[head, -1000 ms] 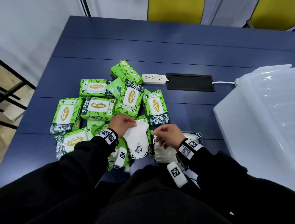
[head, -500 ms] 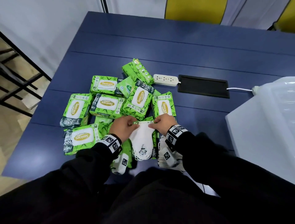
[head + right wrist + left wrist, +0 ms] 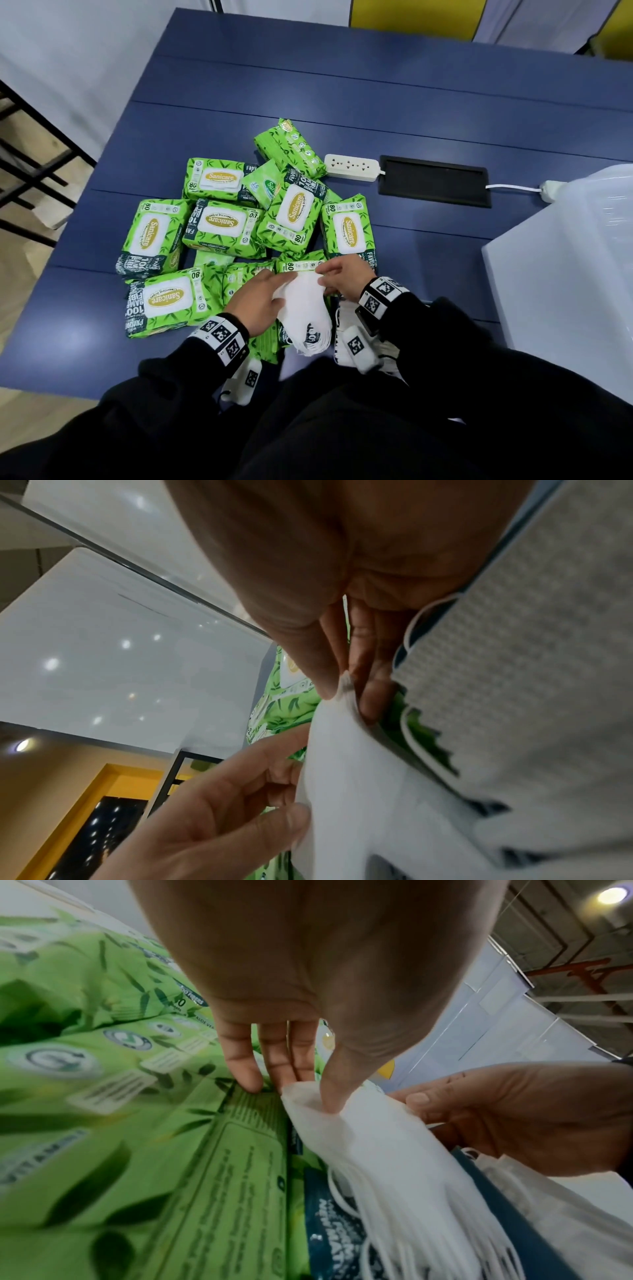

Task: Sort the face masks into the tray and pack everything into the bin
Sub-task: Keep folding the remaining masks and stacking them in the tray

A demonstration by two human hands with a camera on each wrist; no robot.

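Observation:
A bundle of white face masks (image 3: pixel 305 308) hangs over the green wipe packs near the table's front edge, ear loops dangling at its bottom. My left hand (image 3: pixel 284 289) pinches its top left corner, thumb on the masks (image 3: pixel 377 1150). My right hand (image 3: pixel 323 284) pinches the top right edge between thumb and fingers (image 3: pixel 373 693). Another stack of white masks (image 3: pixel 342 329) lies under my right wrist; the tray that holds it is mostly hidden. The right wrist view shows that stack's textured surface (image 3: pixel 531 669) close up.
Several green Sanicare wipe packs (image 3: pixel 222 222) are heaped on the blue table (image 3: pixel 411 102). A white power strip (image 3: pixel 352 166) and a black cable hatch (image 3: pixel 435 185) lie behind them. A large translucent bin (image 3: pixel 565 274) stands at the right edge.
My right hand has left the mask stack in the tray and come over to the top edge of the bundle that my left hand holds. Both hands now pinch it, closer together.

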